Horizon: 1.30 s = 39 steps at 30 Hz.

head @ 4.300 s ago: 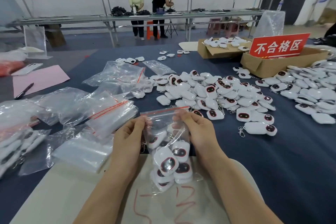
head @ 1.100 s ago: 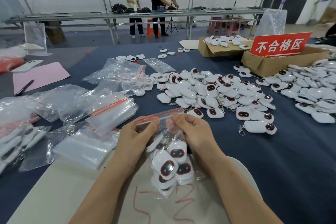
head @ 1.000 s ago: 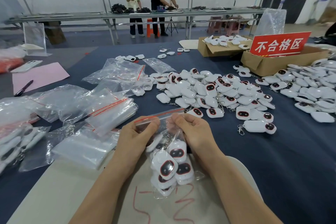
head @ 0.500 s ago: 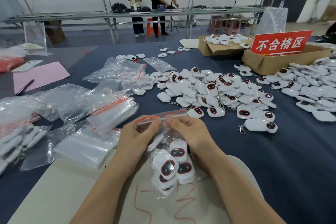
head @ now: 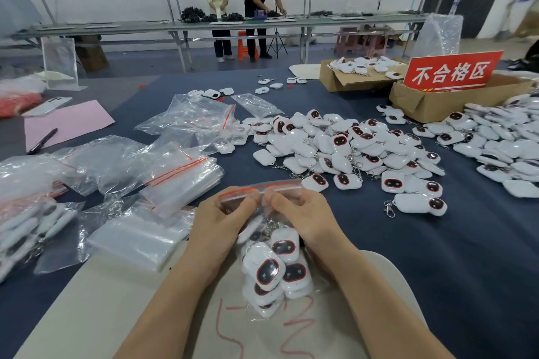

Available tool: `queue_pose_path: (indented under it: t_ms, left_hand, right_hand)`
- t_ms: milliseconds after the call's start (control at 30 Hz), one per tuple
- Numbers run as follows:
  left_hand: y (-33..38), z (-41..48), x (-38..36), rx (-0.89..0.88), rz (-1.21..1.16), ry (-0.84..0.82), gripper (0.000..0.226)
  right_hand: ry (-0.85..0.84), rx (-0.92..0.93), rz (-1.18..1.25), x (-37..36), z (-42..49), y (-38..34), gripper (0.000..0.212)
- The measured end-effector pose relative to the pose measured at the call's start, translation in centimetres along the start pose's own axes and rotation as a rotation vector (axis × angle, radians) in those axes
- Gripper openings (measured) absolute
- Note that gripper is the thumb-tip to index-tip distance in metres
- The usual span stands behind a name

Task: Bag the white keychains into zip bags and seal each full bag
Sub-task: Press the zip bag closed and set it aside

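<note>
A clear zip bag [head: 272,271] holding several white keychains with dark red-rimmed faces hangs over a beige board at the table's near edge. My left hand [head: 224,218] pinches the red zip strip [head: 280,184] at its left part. My right hand [head: 303,213] pinches the strip just beside it, thumbs almost touching. A big heap of loose white keychains [head: 344,148] lies behind the hands. A stack of empty zip bags [head: 180,181] lies to the left.
Another heap of keychains [head: 507,140] lies at the right edge. Two cardboard boxes [head: 437,102] stand at the back right, one with a red sign [head: 452,70]. Filled bags [head: 26,230] lie far left, with a pink sheet [head: 70,122] and pen [head: 42,141]. Two people stand at a far bench.
My hands have gone from holding the bag's mouth open to pinching the zip strip. In the last second my right thumb slid left along the strip toward my left thumb.
</note>
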<state>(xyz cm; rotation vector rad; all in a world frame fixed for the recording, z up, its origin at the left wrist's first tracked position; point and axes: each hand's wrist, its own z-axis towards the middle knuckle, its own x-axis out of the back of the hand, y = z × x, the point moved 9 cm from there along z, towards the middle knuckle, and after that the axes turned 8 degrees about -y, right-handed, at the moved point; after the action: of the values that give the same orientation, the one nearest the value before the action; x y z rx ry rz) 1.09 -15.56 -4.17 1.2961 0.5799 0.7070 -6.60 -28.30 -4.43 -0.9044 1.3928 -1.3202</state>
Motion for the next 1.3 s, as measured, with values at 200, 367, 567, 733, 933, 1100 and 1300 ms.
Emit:
queue_pose_path:
  t_ms: [200,367,567,733,933,1100,1300]
  left_hand:
    - [0.21,-0.17,-0.07,-0.016,0.065,-0.02,0.01]
    - [0.13,-0.06,0.09,-0.002,0.059,-0.002,0.016]
    - [0.28,-0.3,-0.07,-0.009,0.033,-0.011,0.01]
    - [0.27,-0.48,-0.01,0.021,-0.017,0.016,0.014]
    - [0.39,-0.37,-0.09,0.023,-0.05,0.025,0.011]
    - [0.44,-0.5,-0.27,0.024,-0.097,0.03,0.019]
    - [0.25,-0.42,0.04,0.021,-0.054,0.047,0.012]
  right_hand:
    - [0.004,0.033,-0.029,-0.18,-0.12,-0.24,0.018]
    - [-0.006,0.031,-0.018,-0.04,-0.01,0.05,0.027]
    - [-0.006,0.015,-0.013,-0.14,0.19,0.2,0.018]
    - [0.036,0.044,-0.043,0.28,0.08,0.03,0.019]
    - [0.001,0.049,-0.017,0.08,0.19,-0.07,0.017]
    - [0.028,0.041,-0.005,0.07,0.16,-0.19,0.018]
    - [0.058,0.043,0.001,0.2,0.03,-0.2,0.022]
